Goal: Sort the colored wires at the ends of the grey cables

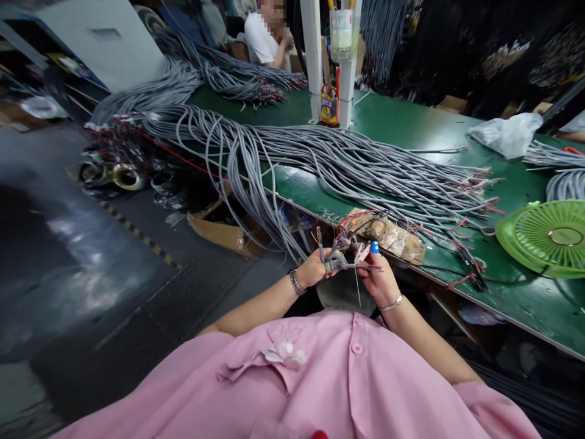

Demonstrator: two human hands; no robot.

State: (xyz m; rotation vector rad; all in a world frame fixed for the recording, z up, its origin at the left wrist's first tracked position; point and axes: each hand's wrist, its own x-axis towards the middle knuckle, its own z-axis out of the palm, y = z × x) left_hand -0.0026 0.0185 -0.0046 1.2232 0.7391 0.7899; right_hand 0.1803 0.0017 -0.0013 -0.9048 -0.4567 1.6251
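Note:
My left hand (314, 268) is closed round the stripped end of a grey cable (337, 263), whose thin coloured wires fan out above my fingers. My right hand (377, 277) pinches those wires from the right; a blue cap (375, 247) sits on one fingertip. Both hands hover just off the near edge of the green table (411, 128), in front of a brown taped block (388, 235).
A large bundle of grey cables (320, 158) lies across the table and hangs off its left edge to the floor. A green plastic fan guard (546, 235) sits at right, a white bag (505, 134) behind it. A person in white (265, 39) sits at the far end beside white posts (313, 61).

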